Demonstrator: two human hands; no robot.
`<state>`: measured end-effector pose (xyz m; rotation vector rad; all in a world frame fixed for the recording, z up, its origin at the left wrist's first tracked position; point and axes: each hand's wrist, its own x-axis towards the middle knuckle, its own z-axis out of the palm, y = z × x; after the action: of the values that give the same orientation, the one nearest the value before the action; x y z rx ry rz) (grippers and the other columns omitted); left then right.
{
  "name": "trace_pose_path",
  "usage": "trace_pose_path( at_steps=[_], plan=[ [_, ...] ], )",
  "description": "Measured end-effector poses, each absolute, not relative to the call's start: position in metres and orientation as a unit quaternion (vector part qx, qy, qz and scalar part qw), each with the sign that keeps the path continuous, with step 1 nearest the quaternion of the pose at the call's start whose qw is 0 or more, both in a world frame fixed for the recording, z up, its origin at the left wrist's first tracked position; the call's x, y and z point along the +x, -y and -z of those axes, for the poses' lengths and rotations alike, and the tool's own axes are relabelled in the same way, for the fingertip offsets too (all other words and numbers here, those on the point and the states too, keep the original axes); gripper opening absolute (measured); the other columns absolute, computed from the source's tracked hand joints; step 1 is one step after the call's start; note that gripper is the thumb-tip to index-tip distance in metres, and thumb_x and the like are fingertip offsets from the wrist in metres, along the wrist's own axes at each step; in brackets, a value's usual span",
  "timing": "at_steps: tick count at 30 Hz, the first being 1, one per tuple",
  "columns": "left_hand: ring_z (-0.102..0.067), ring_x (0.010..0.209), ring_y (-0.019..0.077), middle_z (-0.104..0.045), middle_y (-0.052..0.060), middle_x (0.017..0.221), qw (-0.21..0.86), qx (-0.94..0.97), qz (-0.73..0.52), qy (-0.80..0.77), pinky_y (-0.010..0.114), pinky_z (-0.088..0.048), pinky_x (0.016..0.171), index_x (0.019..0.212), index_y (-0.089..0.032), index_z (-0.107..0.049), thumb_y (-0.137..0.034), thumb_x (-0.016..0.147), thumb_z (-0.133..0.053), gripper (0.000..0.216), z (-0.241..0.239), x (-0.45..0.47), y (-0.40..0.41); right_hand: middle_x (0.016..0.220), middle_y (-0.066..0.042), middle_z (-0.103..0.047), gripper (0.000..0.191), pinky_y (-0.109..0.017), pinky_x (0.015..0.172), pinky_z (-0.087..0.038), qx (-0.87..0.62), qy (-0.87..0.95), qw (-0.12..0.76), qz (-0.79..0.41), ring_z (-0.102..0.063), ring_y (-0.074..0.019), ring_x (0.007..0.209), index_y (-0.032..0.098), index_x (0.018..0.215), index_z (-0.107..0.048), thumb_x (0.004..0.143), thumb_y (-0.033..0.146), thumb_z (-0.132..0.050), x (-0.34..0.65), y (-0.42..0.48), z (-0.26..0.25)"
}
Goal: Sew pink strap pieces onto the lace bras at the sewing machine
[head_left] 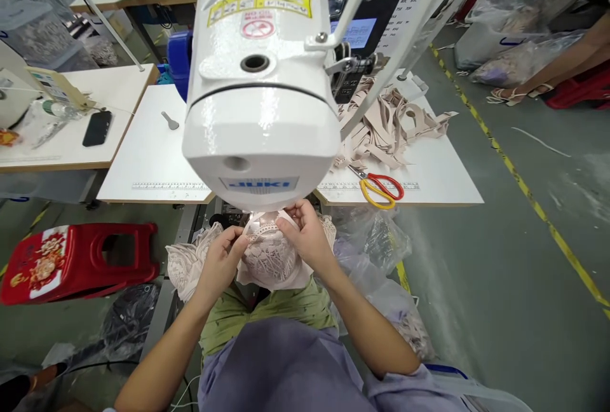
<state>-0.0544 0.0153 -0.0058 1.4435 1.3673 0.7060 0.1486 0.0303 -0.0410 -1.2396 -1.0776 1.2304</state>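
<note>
A pale pink lace garment piece (271,259) lies over my lap, just below the head of a white sewing machine (260,81). My left hand (220,266) pinches its left edge with closed fingers. My right hand (307,234) grips its upper right edge, fingers curled on the lace trim. More lace fabric (183,262) bunches to the left of my left hand. The needle area is hidden by the machine head.
Scissors with red and yellow handles (379,188) lie on the white table (438,170) beside a heap of beige fabric strips (391,126). A red plastic stool (76,259) stands at the left. A phone (97,128) rests on a neighbouring table. Another person's arm (567,59) shows at the far right.
</note>
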Motion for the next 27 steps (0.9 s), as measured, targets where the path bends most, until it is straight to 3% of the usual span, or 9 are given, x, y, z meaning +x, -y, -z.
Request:
trace_pose_path(
  at_steps=[7, 12, 14, 17, 19, 22, 24, 27],
  plan=[
    [-0.057, 0.079, 0.0192, -0.065, 0.005, 0.085, 0.612, 0.616, -0.200, -0.454, 0.029, -0.044, 0.072, 0.093, -0.017, -0.070, -0.057, 0.097, -0.048, 0.046, 0.010, -0.064, -0.004, 0.096, -0.002, -0.068, 0.025, -0.029, 0.078, -0.048, -0.491, 0.394, 0.497, -0.598, -0.061, -0.0170, 0.087, 0.023, 0.097, -0.071, 0.085, 0.045, -0.072, 0.165, 0.010, 0.032],
    [-0.063, 0.108, 0.0253, -0.072, 0.009, 0.111, 0.705, 0.519, -0.183, -0.447, 0.038, -0.044, 0.102, 0.107, -0.018, -0.075, -0.064, 0.094, -0.049, 0.054, 0.023, -0.048, 0.001, 0.079, -0.001, -0.063, 0.027, -0.028, 0.071, -0.045, -0.488, 0.421, 0.469, -0.604, -0.057, -0.0154, 0.075, 0.021, 0.086, -0.075, 0.086, 0.048, -0.070, 0.168, 0.038, 0.021],
    [-0.063, 0.111, 0.0266, -0.073, 0.010, 0.114, 0.766, 0.433, -0.203, -0.429, 0.040, -0.043, 0.105, 0.105, -0.018, -0.076, -0.067, 0.090, -0.053, 0.057, 0.020, -0.037, 0.003, 0.081, -0.001, -0.064, 0.028, -0.029, 0.072, -0.046, -0.474, 0.469, 0.446, -0.597, -0.058, -0.0163, 0.077, 0.021, 0.086, -0.075, 0.088, 0.048, -0.067, 0.163, 0.045, 0.020],
    [-0.066, 0.103, 0.0260, -0.074, 0.011, 0.104, 0.808, 0.357, -0.268, -0.384, 0.037, -0.049, 0.095, 0.096, -0.016, -0.076, -0.057, 0.088, -0.063, 0.043, -0.003, -0.035, -0.002, 0.088, -0.004, -0.066, 0.030, -0.030, 0.076, -0.046, -0.461, 0.612, 0.380, -0.518, -0.060, -0.0185, 0.082, 0.022, 0.096, -0.073, 0.095, 0.047, -0.057, 0.155, 0.051, 0.033],
    [-0.067, 0.084, 0.0203, -0.072, 0.007, 0.083, 0.784, 0.333, -0.359, -0.381, 0.034, -0.053, 0.084, 0.081, -0.016, -0.073, -0.041, 0.091, -0.064, 0.028, -0.030, -0.051, -0.013, 0.090, -0.006, -0.067, 0.033, -0.032, 0.076, -0.045, -0.459, 0.710, 0.312, -0.434, -0.060, -0.0201, 0.084, 0.021, 0.106, -0.070, 0.100, 0.045, -0.048, 0.155, 0.053, 0.051],
    [-0.054, 0.054, 0.0107, -0.052, -0.003, 0.054, 0.729, 0.300, -0.486, -0.378, 0.031, -0.053, 0.069, 0.068, -0.018, -0.062, -0.022, 0.101, -0.046, 0.037, -0.072, -0.097, -0.035, 0.083, -0.007, -0.067, 0.038, -0.033, 0.072, -0.044, -0.451, 0.787, 0.216, -0.361, -0.059, -0.0210, 0.079, 0.020, 0.098, -0.067, 0.105, 0.040, -0.036, 0.162, 0.059, 0.077],
    [-0.051, 0.052, 0.0077, -0.053, -0.005, 0.053, 0.685, 0.273, -0.571, -0.361, 0.026, -0.052, 0.064, 0.070, -0.018, -0.057, -0.020, 0.105, -0.037, 0.041, -0.092, -0.134, -0.047, 0.078, -0.006, -0.065, 0.039, -0.033, 0.072, -0.044, -0.439, 0.806, 0.186, -0.352, -0.058, -0.0207, 0.076, 0.020, 0.091, -0.066, 0.105, 0.039, -0.035, 0.171, 0.063, 0.086],
    [-0.049, 0.049, 0.0033, -0.057, -0.010, 0.056, 0.625, 0.227, -0.666, -0.337, 0.020, -0.048, 0.060, 0.076, -0.019, -0.052, -0.022, 0.106, -0.040, 0.033, -0.102, -0.187, -0.058, 0.083, -0.005, -0.064, 0.035, -0.034, 0.078, -0.046, -0.435, 0.784, 0.189, -0.400, -0.060, -0.0207, 0.083, 0.022, 0.091, -0.067, 0.104, 0.039, -0.040, 0.184, 0.068, 0.084]
  ],
)
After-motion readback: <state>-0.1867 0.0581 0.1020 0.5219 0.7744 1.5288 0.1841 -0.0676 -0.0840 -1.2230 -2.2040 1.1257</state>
